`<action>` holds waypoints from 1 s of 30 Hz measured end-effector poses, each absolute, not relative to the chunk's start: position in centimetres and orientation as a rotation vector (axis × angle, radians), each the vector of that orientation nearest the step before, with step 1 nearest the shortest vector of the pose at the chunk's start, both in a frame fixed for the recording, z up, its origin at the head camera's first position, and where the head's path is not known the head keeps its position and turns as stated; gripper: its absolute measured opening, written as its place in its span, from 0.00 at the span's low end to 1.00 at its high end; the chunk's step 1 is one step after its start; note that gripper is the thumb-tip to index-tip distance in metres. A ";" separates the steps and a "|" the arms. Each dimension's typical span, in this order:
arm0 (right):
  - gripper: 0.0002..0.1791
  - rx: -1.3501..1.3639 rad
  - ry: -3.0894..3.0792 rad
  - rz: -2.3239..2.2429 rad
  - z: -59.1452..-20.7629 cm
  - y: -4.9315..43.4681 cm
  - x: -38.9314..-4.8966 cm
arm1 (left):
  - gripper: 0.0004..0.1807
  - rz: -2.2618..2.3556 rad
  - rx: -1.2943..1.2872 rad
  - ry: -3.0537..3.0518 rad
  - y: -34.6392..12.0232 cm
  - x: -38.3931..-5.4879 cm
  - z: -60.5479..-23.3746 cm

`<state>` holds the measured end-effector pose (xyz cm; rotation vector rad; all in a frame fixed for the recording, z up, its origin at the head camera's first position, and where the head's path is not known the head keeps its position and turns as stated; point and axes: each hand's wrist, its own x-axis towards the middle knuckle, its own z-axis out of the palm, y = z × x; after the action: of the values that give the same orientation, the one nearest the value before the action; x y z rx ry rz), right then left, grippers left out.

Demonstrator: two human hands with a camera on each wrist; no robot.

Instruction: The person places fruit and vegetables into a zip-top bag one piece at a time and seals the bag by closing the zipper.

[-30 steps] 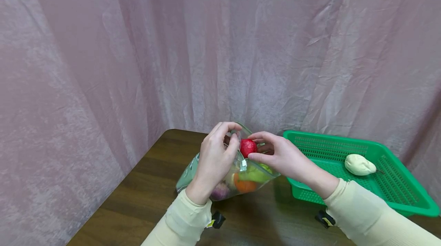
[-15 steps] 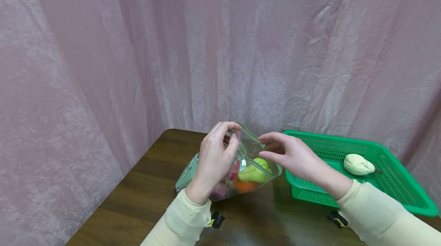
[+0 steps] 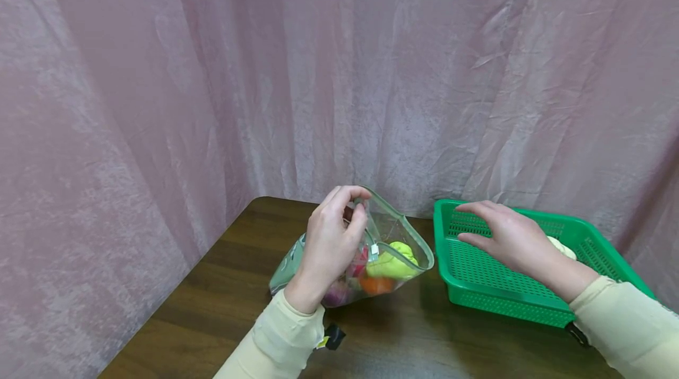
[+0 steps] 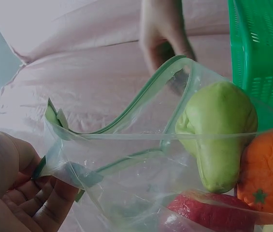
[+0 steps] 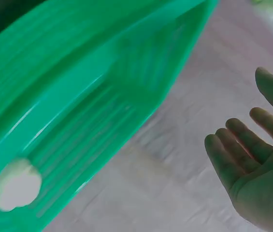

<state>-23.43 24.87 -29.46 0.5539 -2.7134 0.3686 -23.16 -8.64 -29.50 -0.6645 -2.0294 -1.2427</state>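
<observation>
My left hand (image 3: 334, 234) pinches the rim of a clear zip bag (image 3: 389, 220) with green edging, whose mouth gapes to the right. Inside the bag lie a light green pear-shaped fruit (image 4: 218, 125), an orange (image 4: 266, 174) with a green star-shaped stem mark, a red round item (image 4: 213, 212) and a purplish item (image 3: 336, 294). Over the green basket (image 3: 504, 307), my right hand (image 3: 511, 240) is held with fingers spread and nothing in them. A pale, pear-shaped item (image 3: 563, 248) lies in the basket, partly hidden behind the right hand and wrist.
Bag and basket stand side by side on a dark wooden table (image 3: 212, 302). Behind the table hangs a pinkish curtain (image 3: 339, 72). A white zip slider (image 3: 374, 249) sits on the bag's edge.
My right hand has let go of the red item, which now lies inside the bag. That hand has moved right, from the bag's mouth to over the basket. The left hand has stayed put.
</observation>
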 end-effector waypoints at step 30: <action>0.41 0.295 -2.988 0.066 -32.2 38.8 -26.0 | 0.12 -1.240 -0.667 -2.024 -8.6 -23.5 -29.6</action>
<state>-25.95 38.82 -32.20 0.2947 -2.9884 0.0656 -23.49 -8.64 -29.55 -0.6673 -2.0243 -1.2397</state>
